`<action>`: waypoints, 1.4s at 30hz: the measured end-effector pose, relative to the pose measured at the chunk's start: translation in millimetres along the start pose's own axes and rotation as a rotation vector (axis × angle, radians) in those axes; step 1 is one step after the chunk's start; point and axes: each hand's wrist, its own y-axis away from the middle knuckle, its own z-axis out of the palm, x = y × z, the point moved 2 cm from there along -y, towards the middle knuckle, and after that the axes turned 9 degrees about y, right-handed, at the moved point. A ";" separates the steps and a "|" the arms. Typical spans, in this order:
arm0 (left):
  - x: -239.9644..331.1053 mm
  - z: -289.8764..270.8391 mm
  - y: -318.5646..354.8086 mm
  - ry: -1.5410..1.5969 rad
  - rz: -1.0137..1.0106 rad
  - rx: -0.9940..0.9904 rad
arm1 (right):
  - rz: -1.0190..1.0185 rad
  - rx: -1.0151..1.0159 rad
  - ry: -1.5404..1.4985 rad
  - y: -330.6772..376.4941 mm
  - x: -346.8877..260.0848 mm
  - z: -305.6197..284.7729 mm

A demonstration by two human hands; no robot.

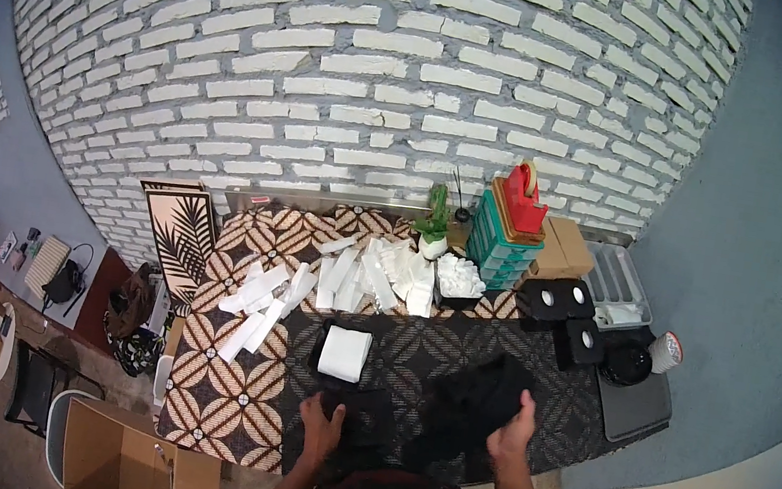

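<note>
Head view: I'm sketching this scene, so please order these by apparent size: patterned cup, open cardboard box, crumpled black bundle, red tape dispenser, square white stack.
1. Open cardboard box
2. Crumpled black bundle, edges hard to see
3. Square white stack and red tape dispenser: too alike to rank
4. Patterned cup

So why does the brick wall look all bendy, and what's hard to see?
In the head view, the fisheye lens bends the brick wall; also in the head view, the black bundle by the right hand blends into the dark table cover, making edges unclear.
</note>
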 end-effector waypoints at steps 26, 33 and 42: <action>184.1 13.7 18.9 0.121 0.465 0.035 | -0.293 -0.510 1.401 41.9 98.4 78.7; 188.7 -4.3 12.9 0.086 0.534 -0.022 | -0.034 -0.481 1.578 16.5 69.5 93.1; 190.4 -20.0 2.4 0.349 0.545 -0.672 | 0.389 -0.329 0.574 -27.2 9.1 72.1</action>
